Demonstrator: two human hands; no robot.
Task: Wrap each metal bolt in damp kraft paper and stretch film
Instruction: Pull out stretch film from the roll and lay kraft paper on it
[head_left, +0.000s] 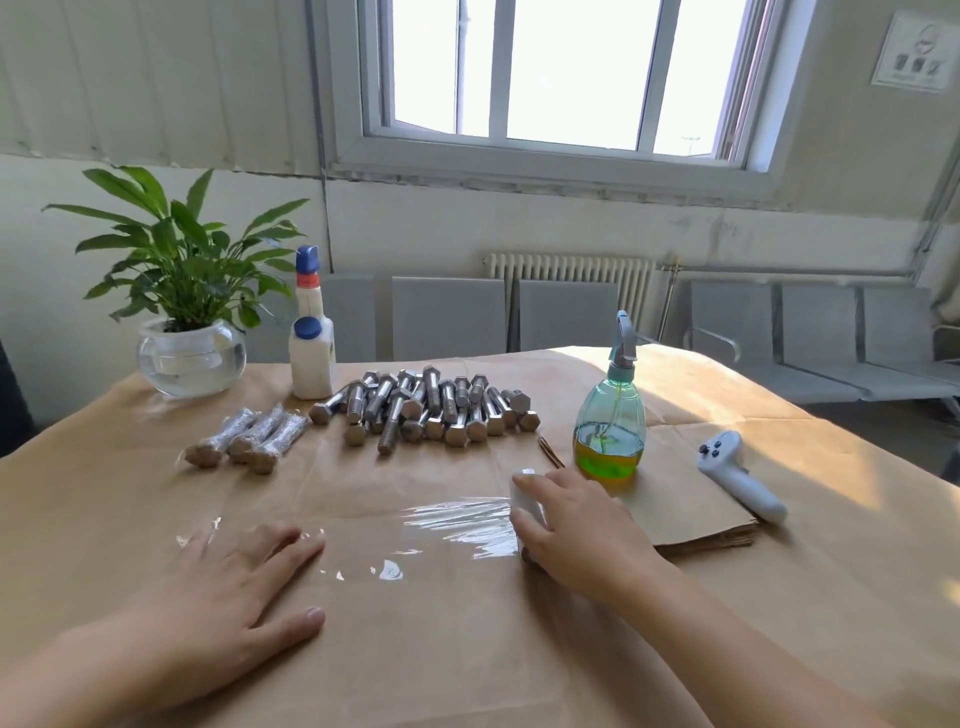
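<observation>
the right hand (576, 525) curls round the white roll of clear stretch film (527, 506), its axis running away from the person. the drawn clear film sheet (415, 530) stretches leftward to the flat, spread left hand (234, 577) pressing it. the pile of bare grey metal bolts (431, 410) lies beyond, nearer the right hand.

Room setting. A wide white-framed window (566, 78) fills the far wall (156, 78), overexposed by daylight — sun also falls in a bright patch on the far right of the paper-covered table (857, 597). Below the window stands a white ribbed radiator (571, 275), flanked by grey metal bench seats (821, 332) along the wall and, to the right, a row with armrests. A pale notice (917, 52) hangs high on the right wall; a leafy potted plant (182, 270) occupies the far left.
</observation>
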